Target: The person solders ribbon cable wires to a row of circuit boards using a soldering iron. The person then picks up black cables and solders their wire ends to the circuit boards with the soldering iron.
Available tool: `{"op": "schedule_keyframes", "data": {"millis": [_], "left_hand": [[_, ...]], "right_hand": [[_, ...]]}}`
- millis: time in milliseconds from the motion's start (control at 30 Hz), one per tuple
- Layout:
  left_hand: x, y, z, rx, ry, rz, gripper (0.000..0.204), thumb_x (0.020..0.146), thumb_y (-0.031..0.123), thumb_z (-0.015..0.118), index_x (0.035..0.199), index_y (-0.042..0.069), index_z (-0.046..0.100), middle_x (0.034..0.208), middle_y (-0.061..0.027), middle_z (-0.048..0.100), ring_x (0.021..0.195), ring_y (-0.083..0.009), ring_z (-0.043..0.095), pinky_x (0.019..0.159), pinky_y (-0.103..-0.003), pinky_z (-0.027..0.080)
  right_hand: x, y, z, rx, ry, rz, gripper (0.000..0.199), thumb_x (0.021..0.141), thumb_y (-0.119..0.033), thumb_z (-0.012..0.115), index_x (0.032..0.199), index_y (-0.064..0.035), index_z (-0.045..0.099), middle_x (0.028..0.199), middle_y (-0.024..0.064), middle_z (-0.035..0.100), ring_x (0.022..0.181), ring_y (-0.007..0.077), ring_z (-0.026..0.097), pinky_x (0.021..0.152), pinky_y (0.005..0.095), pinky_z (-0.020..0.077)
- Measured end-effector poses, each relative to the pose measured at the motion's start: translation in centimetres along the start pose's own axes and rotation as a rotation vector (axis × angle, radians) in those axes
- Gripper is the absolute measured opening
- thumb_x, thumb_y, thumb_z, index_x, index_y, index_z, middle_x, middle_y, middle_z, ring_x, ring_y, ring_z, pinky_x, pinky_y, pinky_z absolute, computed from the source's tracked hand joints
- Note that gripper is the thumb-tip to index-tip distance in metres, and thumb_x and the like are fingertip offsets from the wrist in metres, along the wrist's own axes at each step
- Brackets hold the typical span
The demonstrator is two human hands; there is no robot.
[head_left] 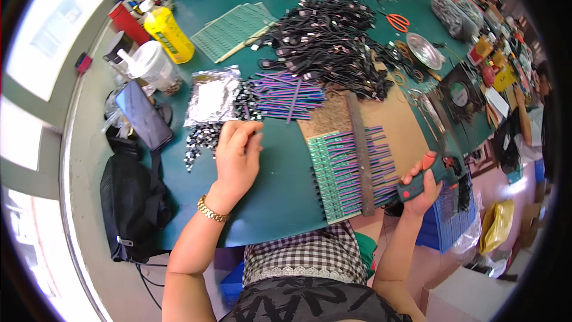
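My right hand (422, 191) is wrapped round a dark green pistol-grip power tool (442, 174) with an orange-red trigger, off the table's front right edge. Left of it, a flat brown bar (360, 161) lies across a row of purple and blue strips (381, 158). The strips' left ends lie over a green circuit board panel (328, 182) with small dark parts along its edge. My left hand (238, 152) hovers with curled fingers beside a heap of small shiny connectors (202, 138); whatever its fingertips may hold is too small to make out.
A silver foil bag (213, 96) and loose purple strips (286, 96) lie beyond my left hand. Black cables (325, 42) are piled farther back, near orange-handled scissors (398, 22). A phone (143, 116), a cup (154, 67) and a yellow bottle (168, 33) stand at left.
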State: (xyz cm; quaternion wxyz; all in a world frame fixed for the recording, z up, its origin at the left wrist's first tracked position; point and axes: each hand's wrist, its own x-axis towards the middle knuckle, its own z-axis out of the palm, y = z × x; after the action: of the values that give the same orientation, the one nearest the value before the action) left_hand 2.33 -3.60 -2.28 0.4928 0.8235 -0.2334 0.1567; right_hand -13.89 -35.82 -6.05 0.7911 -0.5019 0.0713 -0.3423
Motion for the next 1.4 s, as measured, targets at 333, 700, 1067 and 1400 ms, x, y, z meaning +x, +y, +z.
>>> {"op": "schedule_keyframes", "data": {"millis": [333, 700, 1067, 1400], "left_hand": [[0.8, -0.2, 1.6, -0.192, -0.183, -0.051, 0.013, 0.086, -0.008, 0.064, 0.097, -0.003, 0.068, 0.092, -0.0106, 0.066, 0.068, -0.0139, 0.067, 0.061, -0.022, 0.052], [0.8, 0.9, 3.4, -0.067, -0.442, 0.333, 0.015, 0.073, -0.004, 0.073, 0.084, 0.004, 0.067, 0.082, -0.0081, 0.068, 0.07, -0.0192, 0.066, 0.062, -0.028, 0.053], [0.4, 0.4, 3.7, 0.084, -0.443, 0.59, 0.022, 0.068, -0.001, 0.075, 0.086, 0.006, 0.066, 0.084, -0.0058, 0.067, 0.069, -0.0216, 0.064, 0.058, -0.032, 0.051], [0.5, 0.3, 3.4, 0.128, -0.476, 0.664, 0.027, 0.066, -0.001, 0.076, 0.09, 0.006, 0.066, 0.086, -0.0051, 0.067, 0.063, -0.0197, 0.06, 0.054, -0.032, 0.046]], "right_hand": [[0.1, -0.3, 0.6, -0.01, -0.003, 0.012, 0.042, 0.09, -0.017, 0.057, 0.125, 0.0011, 0.042, 0.08, 0.0149, 0.058, 0.06, 0.0199, 0.059, 0.057, 0.0317, 0.0529], [-0.9, -1.9, 0.9, 0.059, -0.074, -0.004, 0.046, 0.089, -0.018, 0.061, 0.126, 0.0001, 0.042, 0.082, 0.0165, 0.059, 0.062, 0.0217, 0.061, 0.057, 0.0322, 0.0519], [-11.0, -4.4, 4.8, -0.332, -0.315, 0.337, 0.034, 0.088, -0.018, 0.064, 0.115, -0.0016, 0.049, 0.076, 0.009, 0.057, 0.067, 0.0197, 0.06, 0.058, 0.0292, 0.048], [-12.3, -1.3, 5.3, -0.812, -0.577, 0.185, 0.012, 0.081, -0.004, 0.064, 0.092, -0.0012, 0.061, 0.072, 0.0052, 0.059, 0.065, 0.0135, 0.059, 0.059, 0.0271, 0.0479]]}}
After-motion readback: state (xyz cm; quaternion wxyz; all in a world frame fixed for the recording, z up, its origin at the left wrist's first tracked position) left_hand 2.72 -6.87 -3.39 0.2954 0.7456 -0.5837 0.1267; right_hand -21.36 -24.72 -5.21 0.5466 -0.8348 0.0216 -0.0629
